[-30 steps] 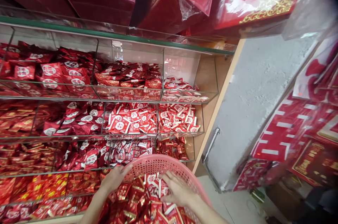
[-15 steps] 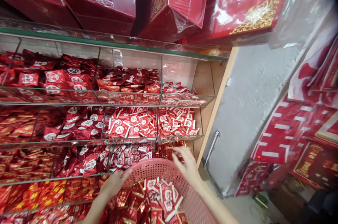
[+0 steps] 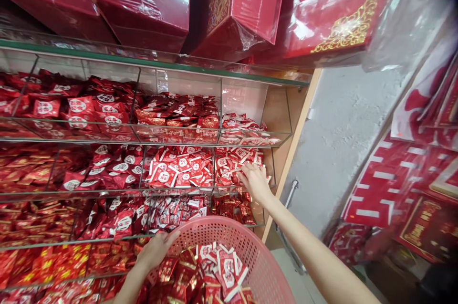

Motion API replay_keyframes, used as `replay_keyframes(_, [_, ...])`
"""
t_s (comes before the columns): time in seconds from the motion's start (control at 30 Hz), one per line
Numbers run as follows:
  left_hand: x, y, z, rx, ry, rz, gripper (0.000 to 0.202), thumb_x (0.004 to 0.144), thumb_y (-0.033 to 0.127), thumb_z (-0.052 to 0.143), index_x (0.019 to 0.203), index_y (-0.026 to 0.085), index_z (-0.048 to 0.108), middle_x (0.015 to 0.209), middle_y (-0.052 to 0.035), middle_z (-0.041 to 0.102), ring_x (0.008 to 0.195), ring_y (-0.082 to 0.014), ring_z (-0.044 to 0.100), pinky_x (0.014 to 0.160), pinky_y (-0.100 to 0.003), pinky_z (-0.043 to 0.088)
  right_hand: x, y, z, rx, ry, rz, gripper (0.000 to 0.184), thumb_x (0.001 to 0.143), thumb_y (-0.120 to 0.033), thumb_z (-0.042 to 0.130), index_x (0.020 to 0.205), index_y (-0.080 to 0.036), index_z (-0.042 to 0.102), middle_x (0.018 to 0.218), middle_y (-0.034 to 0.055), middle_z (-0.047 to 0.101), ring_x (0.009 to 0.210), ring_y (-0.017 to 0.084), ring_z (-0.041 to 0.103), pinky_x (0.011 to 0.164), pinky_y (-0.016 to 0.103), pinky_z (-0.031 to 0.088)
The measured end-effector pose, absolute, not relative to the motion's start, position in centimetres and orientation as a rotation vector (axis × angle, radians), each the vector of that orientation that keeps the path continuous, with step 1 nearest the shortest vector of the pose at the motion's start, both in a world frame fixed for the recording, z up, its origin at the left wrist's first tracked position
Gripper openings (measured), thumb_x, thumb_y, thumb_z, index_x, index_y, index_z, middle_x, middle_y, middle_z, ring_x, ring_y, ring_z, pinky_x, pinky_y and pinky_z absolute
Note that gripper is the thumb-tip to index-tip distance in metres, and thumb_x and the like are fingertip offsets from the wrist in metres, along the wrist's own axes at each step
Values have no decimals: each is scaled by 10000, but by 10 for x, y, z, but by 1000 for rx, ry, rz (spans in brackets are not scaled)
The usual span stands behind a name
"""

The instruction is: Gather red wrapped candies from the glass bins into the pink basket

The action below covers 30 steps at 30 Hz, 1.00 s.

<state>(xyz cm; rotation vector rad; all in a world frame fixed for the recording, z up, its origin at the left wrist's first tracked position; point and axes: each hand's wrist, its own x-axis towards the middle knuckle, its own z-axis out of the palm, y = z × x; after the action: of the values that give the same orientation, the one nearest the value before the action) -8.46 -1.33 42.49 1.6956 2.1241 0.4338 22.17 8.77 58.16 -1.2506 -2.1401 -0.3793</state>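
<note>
My left hand (image 3: pixel 154 248) grips the near-left rim of a pink perforated plastic basket (image 3: pixel 232 236) that holds several red and white candy packets (image 3: pixel 218 270). My right hand (image 3: pixel 255 180) reaches up into the rightmost bin of the second shelf row, fingers curled down onto a pile of small red and white packets (image 3: pixel 232 163). Whether a packet is in its grasp is hidden by the fingers. The bin front is clear acrylic (image 3: pixel 246 184).
Clear acrylic bins (image 3: pixel 107 132) in several tiers hold red foil packets across the left. Large red wrapped boxes (image 3: pixel 232 3) sit on the glass top shelf. A grey wall (image 3: pixel 339 118) and red paper decorations (image 3: pixel 411 175) stand to the right.
My right hand left the basket, rose past the lower bin and now rests on the packets in the second-row right bin. My left hand stayed on the basket rim.
</note>
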Motion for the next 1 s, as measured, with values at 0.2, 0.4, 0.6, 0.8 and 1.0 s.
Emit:
replay_keyframes(0.2, [-85,-13,421,1677,2147,464,599,723,701,210,636,201,530,719,-62,653,708,-207,612,621,-240,383,191,100,591,-1207,-2316,-375,238,873,-294,378,838,-184,586,891,98,578,880,223,484,754,342,332])
replay_keyframes(0.4, [-85,-15,422,1663,2129,490,591,730,686,234,660,197,557,685,-45,646,705,-204,612,642,-243,387,186,109,588,-1243,-2473,-153,328,792,-466,463,882,-179,595,890,84,588,906,235,495,747,335,368])
replay_keyframes(0.6, [-83,-17,427,1651,2095,483,583,735,668,249,720,197,592,745,-63,667,764,-228,620,667,-259,398,181,105,589,-1322,-2432,-198,256,736,-415,546,823,-186,620,857,95,607,906,260,487,717,342,374])
replay_keyframes(0.8, [-86,-14,418,1673,2134,489,592,747,663,218,685,197,577,695,-57,653,732,-225,620,651,-262,398,187,110,584,-1121,-2245,-94,234,807,-279,450,655,-188,603,755,56,597,797,192,503,768,327,352])
replay_keyframes(1.0, [-88,-11,415,1676,2140,501,578,748,661,227,662,201,567,666,-42,645,732,-218,622,661,-256,393,211,85,584,-883,-1654,556,324,816,-421,429,653,-178,567,632,-4,551,620,134,494,635,264,373])
